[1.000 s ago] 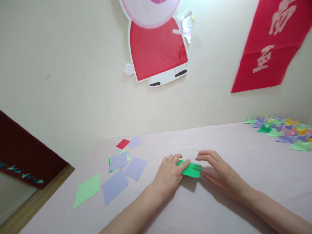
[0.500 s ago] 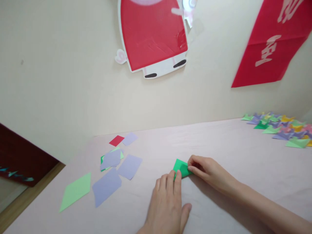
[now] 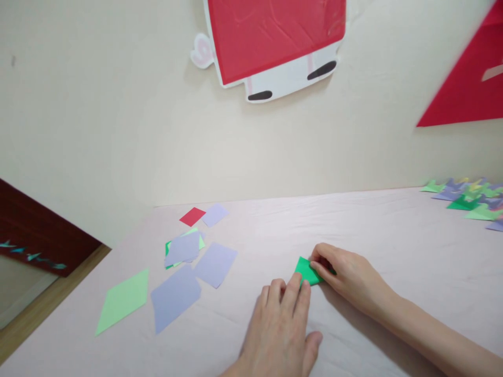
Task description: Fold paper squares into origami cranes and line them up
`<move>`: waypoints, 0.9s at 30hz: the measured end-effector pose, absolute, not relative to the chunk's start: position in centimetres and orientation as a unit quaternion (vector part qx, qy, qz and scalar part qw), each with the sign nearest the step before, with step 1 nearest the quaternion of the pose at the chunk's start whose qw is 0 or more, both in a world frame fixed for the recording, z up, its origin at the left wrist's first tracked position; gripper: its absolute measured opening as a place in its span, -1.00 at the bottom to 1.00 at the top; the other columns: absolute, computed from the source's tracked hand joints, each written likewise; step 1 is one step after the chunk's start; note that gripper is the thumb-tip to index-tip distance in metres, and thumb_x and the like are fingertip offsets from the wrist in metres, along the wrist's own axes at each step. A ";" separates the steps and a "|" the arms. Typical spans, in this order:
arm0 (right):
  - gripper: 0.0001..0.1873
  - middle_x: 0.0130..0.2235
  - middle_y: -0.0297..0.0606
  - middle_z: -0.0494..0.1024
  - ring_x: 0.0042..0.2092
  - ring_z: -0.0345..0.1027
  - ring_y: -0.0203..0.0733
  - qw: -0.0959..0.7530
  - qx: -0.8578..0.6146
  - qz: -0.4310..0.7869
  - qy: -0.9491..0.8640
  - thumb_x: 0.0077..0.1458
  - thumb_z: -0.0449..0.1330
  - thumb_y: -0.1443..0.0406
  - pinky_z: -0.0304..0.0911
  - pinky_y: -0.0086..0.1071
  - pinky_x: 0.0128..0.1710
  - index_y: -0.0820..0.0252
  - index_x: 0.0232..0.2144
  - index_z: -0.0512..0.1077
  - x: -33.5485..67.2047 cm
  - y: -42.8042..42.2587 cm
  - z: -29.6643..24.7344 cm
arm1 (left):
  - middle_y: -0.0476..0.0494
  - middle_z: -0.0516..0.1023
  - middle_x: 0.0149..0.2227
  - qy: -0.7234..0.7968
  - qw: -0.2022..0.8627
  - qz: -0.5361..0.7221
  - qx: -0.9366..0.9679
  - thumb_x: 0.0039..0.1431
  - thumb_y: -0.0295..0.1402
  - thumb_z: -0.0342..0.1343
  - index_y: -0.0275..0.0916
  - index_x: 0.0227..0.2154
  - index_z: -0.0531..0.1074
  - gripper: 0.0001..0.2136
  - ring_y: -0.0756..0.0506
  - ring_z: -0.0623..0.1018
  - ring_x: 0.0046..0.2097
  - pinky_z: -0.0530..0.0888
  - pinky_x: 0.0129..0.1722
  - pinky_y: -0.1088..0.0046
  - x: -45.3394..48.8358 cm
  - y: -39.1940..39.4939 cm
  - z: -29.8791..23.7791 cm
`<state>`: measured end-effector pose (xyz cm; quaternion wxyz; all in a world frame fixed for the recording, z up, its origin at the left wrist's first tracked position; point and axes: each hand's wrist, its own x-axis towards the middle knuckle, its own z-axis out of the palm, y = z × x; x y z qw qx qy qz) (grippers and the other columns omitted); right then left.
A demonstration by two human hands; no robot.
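A small folded piece of green origami paper (image 3: 308, 272) lies on the pale cloth in front of me. My left hand (image 3: 279, 319) rests palm down, its fingers stretched out and the fingertips touching the paper's near edge; the thumb is spread to the side. At the paper's right side, the thumb and forefinger of my right hand (image 3: 343, 269) are pinched together on it. A bit of green shows under the curled right fingers, which hide the rest of that corner.
Left of my hands lie loose paper sheets: a light green sheet (image 3: 123, 302), purple sheets (image 3: 176, 297) and a red sheet (image 3: 192, 216). Several folded paper pieces (image 3: 463, 201) stand in rows at the far right. A wall (image 3: 275, 152) with a red cartoon figure (image 3: 275, 36) rises behind.
The view has shifted, so the wall decorations sit higher and farther right. My left fingers have bent and shifted slightly along the green paper. The right hand keeps its pinch.
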<state>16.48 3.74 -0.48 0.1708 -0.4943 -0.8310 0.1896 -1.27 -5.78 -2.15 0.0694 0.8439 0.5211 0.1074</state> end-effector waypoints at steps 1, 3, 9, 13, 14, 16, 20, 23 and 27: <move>-0.84 -0.38 -0.27 0.55 -0.35 0.41 -0.17 0.171 -0.494 0.186 -0.832 0.18 0.02 0.32 0.18 -0.40 -0.39 0.13 -0.41 0.36 16.5 3.7 -0.5 | -0.28 0.23 0.27 0.518 0.067 0.103 0.847 0.19 -0.13 0.08 -0.24 0.24 0.18 -0.41 -0.35 0.36 0.01 0.42 -0.05 0.02 -1.3 -5.7 -2.1; -0.84 -0.37 -0.26 0.54 -0.33 0.41 -0.16 0.169 -0.496 0.179 -0.833 0.17 0.03 0.33 0.20 -0.39 -0.37 0.13 -0.42 0.36 16.4 3.8 -0.6 | -0.27 0.23 0.27 0.515 0.062 0.098 0.850 0.21 -0.11 0.05 -0.27 0.24 0.18 -0.41 -0.34 0.36 0.02 0.42 -0.04 0.04 -1.4 -5.7 -2.0; -0.87 -0.37 -0.27 0.52 -0.32 0.39 -0.16 0.156 -0.509 0.175 -0.828 0.16 0.05 0.35 0.19 -0.38 -0.35 0.15 -0.41 0.36 16.1 3.9 -0.5 | -0.20 0.23 0.28 0.512 0.039 0.081 0.854 0.26 -0.08 -0.02 -0.31 0.25 0.16 -0.41 -0.27 0.38 0.01 0.41 -0.03 0.12 -1.6 -5.5 -1.5; -0.86 -0.38 -0.28 0.52 -0.32 0.39 -0.15 0.152 -0.513 0.179 -0.826 0.17 0.04 0.34 0.18 -0.37 -0.35 0.15 -0.42 0.36 16.0 3.9 -0.5 | -0.21 0.19 0.31 0.491 -0.033 0.081 0.867 0.31 -0.07 -0.11 -0.37 0.24 0.17 -0.42 -0.28 0.35 0.11 0.35 0.04 0.15 -1.4 -5.4 -1.8; -0.85 -0.38 -0.28 0.52 -0.33 0.39 -0.15 0.151 -0.513 0.181 -0.825 0.18 0.03 0.33 0.18 -0.37 -0.36 0.14 -0.42 0.35 16.0 3.9 -0.5 | -0.21 0.16 0.32 0.483 -0.054 0.087 0.870 0.32 -0.07 -0.13 -0.37 0.24 0.16 -0.42 -0.27 0.31 0.16 0.32 0.08 0.16 -1.3 -5.4 -1.9; -0.84 -0.39 -0.28 0.52 -0.34 0.39 -0.16 0.149 -0.515 0.181 -0.824 0.18 0.02 0.32 0.18 -0.37 -0.36 0.14 -0.43 0.35 16.0 3.8 -0.5 | -0.19 0.14 0.33 0.470 -0.079 0.100 0.873 0.33 -0.05 -0.17 -0.37 0.24 0.17 -0.42 -0.25 0.26 0.22 0.27 0.13 0.19 -1.1 -5.3 -2.2; -0.84 -0.40 -0.28 0.52 -0.36 0.38 -0.16 0.145 -0.515 0.180 -0.825 0.19 0.01 0.32 0.17 -0.37 -0.37 0.14 -0.42 0.35 16.0 3.9 -0.6 | -0.22 0.25 0.27 0.466 -0.071 0.109 0.875 0.31 0.01 -0.16 -0.39 0.21 0.22 -0.39 -0.22 0.33 0.19 0.28 0.12 0.22 -0.7 -5.1 -2.5; -0.84 -0.40 -0.28 0.51 -0.36 0.38 -0.16 0.142 -0.513 0.185 -0.826 0.20 0.01 0.30 0.16 -0.37 -0.38 0.13 -0.41 0.34 16.0 4.0 -0.8 | -0.23 0.28 0.26 0.466 -0.057 0.107 0.876 0.29 0.01 -0.12 -0.40 0.20 0.23 -0.38 -0.23 0.36 0.16 0.29 0.11 0.21 -0.7 -4.9 -2.5; -0.85 -0.40 -0.28 0.50 -0.35 0.38 -0.15 0.148 -0.505 0.200 -0.826 0.21 -0.01 0.29 0.18 -0.35 -0.36 0.13 -0.36 0.34 16.2 3.9 -0.9 | -0.21 0.29 0.25 0.468 -0.032 0.100 0.877 0.28 0.00 -0.08 -0.39 0.20 0.25 -0.39 -0.26 0.38 0.13 0.30 0.10 0.18 -0.6 -4.8 -2.3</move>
